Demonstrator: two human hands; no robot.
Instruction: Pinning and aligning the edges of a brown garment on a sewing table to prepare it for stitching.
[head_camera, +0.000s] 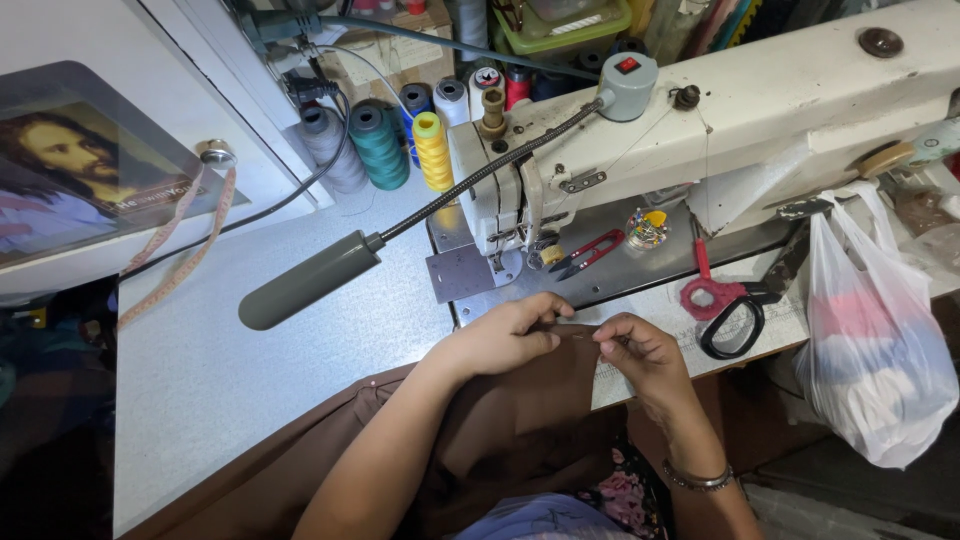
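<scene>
My left hand (510, 335) and my right hand (640, 352) pinch the top edge of a brown fabric (520, 410) between fingertips, a short way apart, just in front of a cream sewing machine (760, 110). The cloth drapes from the table edge down over my lap. The machine's needle area and metal plate (462, 272) lie just beyond my left hand. Small red thread snips (588, 250) rest on the machine bed behind my fingers.
A grey lamp (310, 280) on a flexible neck reaches over the pale table (230, 350). Several thread spools (380, 145) stand at the back. Red-handled and black-handled scissors (722, 305) lie right. A white plastic bag (875, 340) hangs at right. A measuring tape (180, 250) dangles left.
</scene>
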